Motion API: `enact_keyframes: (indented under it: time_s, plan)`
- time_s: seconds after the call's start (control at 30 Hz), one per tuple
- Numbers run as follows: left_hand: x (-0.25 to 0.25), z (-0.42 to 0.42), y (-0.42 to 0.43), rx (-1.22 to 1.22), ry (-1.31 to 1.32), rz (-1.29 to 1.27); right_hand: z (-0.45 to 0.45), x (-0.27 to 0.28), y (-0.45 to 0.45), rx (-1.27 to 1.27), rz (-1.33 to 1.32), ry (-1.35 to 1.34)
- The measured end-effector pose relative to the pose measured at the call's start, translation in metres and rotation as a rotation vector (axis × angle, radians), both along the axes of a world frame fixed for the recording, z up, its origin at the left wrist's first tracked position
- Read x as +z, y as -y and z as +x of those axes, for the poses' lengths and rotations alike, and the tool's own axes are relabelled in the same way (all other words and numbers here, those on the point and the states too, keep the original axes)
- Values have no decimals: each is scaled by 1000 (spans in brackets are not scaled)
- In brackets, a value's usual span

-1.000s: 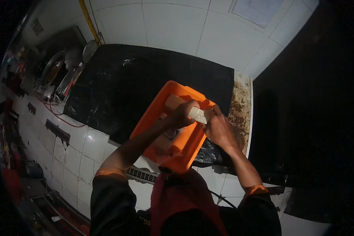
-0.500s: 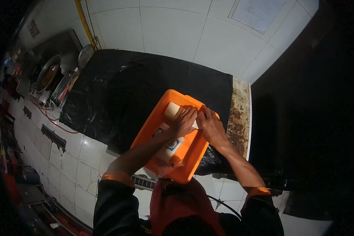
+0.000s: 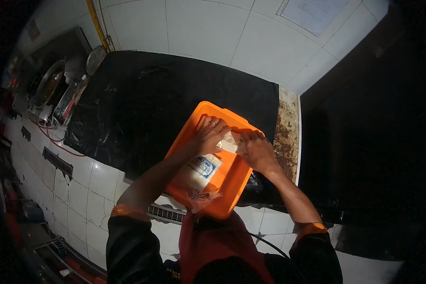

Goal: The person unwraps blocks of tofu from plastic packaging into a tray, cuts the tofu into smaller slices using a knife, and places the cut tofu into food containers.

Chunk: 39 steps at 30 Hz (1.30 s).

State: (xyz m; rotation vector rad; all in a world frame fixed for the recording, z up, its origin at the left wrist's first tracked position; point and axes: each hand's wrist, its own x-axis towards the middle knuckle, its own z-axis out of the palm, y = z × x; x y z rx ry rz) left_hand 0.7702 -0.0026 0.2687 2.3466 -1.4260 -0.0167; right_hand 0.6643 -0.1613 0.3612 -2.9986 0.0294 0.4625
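Note:
An orange tray (image 3: 236,188) holds pale blocks and a package. Inside its far end, my left hand (image 3: 212,137) lies over a pale block, fingers bent and pressed on it. To the right, my right hand (image 3: 258,150) has its fingers curled at the right end of another pale piece (image 3: 230,142), close to the tray's right wall. Nearer my body lies a white package with a blue printed label (image 3: 204,166). Crumpled clear plastic (image 3: 201,199) rests at the tray's near end.
Black sheeting (image 3: 142,99) covers the counter under the tray. A rusty, stained strip (image 3: 286,128) edges it on the right. At the left stand a pan (image 3: 49,84) and a metal container (image 3: 66,103). A paper (image 3: 312,14) hangs on the tiled wall.
The pale pieces held up between my hands a second ago are now down in the tray. My left hand has shifted left over a block, and the blue label shows more fully.

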Motion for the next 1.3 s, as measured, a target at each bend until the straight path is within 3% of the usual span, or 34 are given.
enact_keyframes:
  time_s: [0.17,0.27,0.4,0.63,0.77,0.83,0.9,0.97,1.03,1.3]
  plan:
    - [7,5,4,18,52,265,0,-8,-2,9,-41,70]
    - [19,6,0,-2,86,242,1,-15,1,12,-2,171]
    - [15,4,-2,-36,169,231,2,-12,-4,60,-108,-80]
    - [21,-12,6,-181,-38,44,21,-2,-11,72,-174,-260]
    - [18,-3,21,-186,-88,207,25,7,-14,15,-127,-290]
    - [12,-4,21,-184,-109,301,19,-5,-6,79,-136,-92]
    - [5,-2,20,-174,-43,125,14,-16,-6,86,-144,-45]
    - [3,1,22,-162,-39,111,13,-20,-7,94,-145,-6]
    - [7,3,22,-146,-37,101,20,-11,-13,22,-214,-207]
    - [-3,6,27,-129,3,167,18,-1,-13,95,-213,-325]
